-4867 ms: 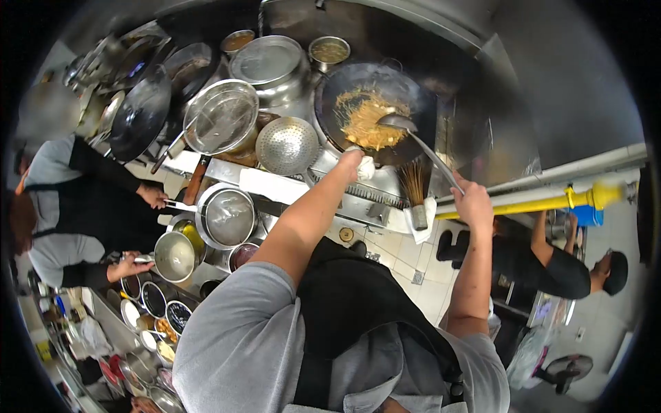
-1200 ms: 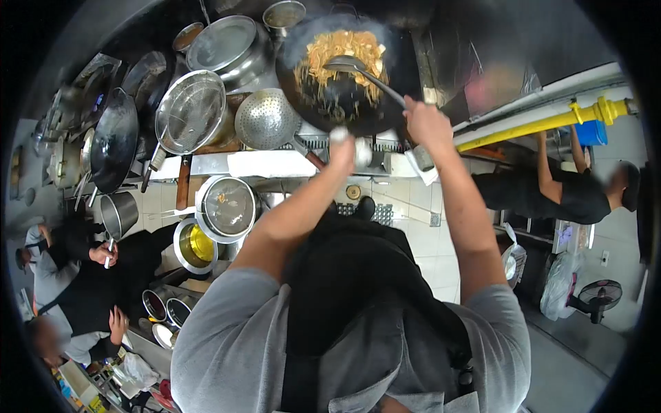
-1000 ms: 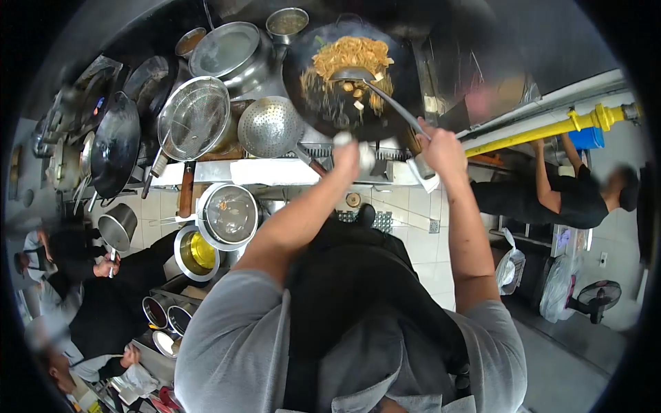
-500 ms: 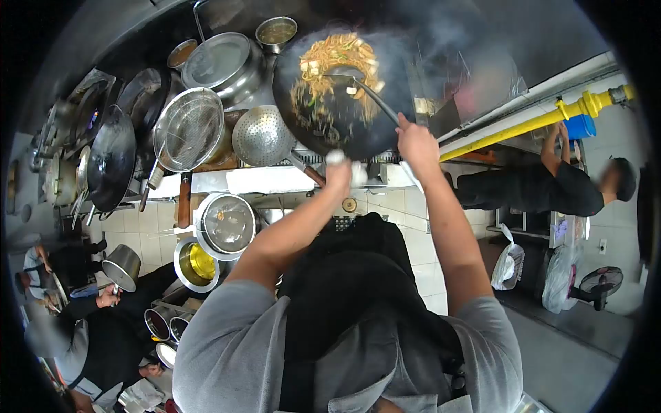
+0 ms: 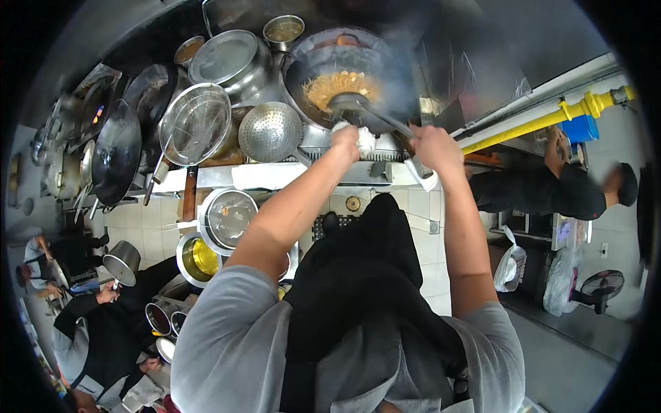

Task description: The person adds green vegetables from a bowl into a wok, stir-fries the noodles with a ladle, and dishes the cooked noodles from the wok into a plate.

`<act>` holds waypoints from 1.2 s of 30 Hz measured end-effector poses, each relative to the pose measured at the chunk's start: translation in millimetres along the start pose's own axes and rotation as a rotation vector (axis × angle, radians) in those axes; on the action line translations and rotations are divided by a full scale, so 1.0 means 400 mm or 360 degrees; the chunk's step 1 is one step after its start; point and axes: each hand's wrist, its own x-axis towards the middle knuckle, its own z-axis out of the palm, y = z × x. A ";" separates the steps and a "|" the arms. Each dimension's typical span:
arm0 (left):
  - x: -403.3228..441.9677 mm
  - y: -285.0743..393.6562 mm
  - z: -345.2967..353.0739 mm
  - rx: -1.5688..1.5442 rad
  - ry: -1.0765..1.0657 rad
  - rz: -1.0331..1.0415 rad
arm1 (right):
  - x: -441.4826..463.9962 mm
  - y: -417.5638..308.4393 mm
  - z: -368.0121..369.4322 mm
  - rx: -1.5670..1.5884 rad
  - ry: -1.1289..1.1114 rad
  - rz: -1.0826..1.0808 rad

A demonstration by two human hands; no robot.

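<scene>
A dark wok (image 5: 396, 86) sits over the stove, with noodles and pale chunks (image 5: 342, 88) gathered in it and steam rising. My left hand (image 5: 345, 142) is closed around a white cloth (image 5: 365, 141) at the wok's near edge; whether a wok handle lies under the cloth is hidden. In my right hand (image 5: 438, 149) is the handle of a long metal ladle (image 5: 350, 101), its round head down in the wok against the noodles. Another white cloth (image 5: 425, 177) hangs just below my right hand.
Left of the wok are a perforated strainer (image 5: 270, 132), a mesh strainer (image 5: 197, 124) and a lidded pot (image 5: 231, 62). Oil stands in a bowl (image 5: 204, 257) below. A yellow pipe (image 5: 537, 125) runs right. Co-workers stand at right (image 5: 544, 187) and lower left (image 5: 110, 337).
The wok has tipped back and moved away from me. The noodles, spread and tossed before, now lie together in it. The ladle's head has come lower, and my right hand is slightly further right.
</scene>
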 end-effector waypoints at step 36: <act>-0.236 -0.059 0.018 0.0433 0.0071 0.1660 | -0.106 -0.023 0.028 0.2226 0.0001 0.0229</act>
